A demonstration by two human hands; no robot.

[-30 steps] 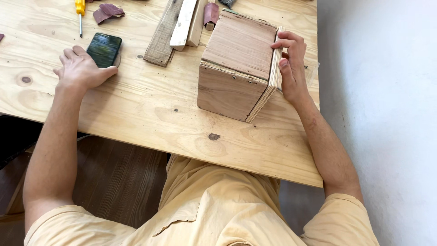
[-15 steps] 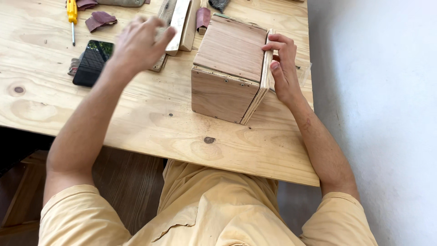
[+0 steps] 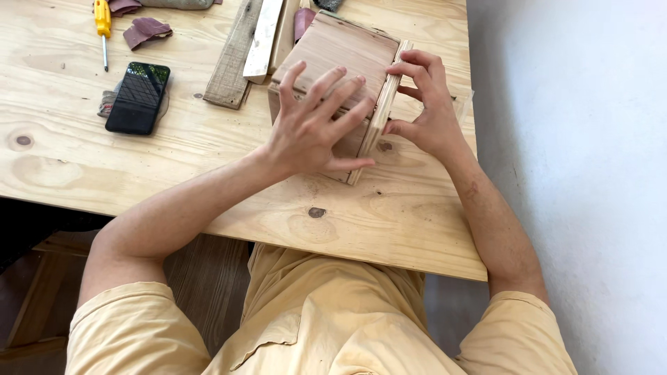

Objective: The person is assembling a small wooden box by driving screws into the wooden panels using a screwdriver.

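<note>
We rest our left hand (image 3: 309,128), fingers spread, flat on the near top of the wooden box (image 3: 340,52), which stands on the plywood table (image 3: 174,160). Our right hand (image 3: 424,104) presses a thin side panel (image 3: 379,114) against the box's right face (fingers curled over its edge). Farther left lie a black phone (image 3: 137,97), wood strips (image 3: 243,52) and a yellow screwdriver (image 3: 103,21).
</note>
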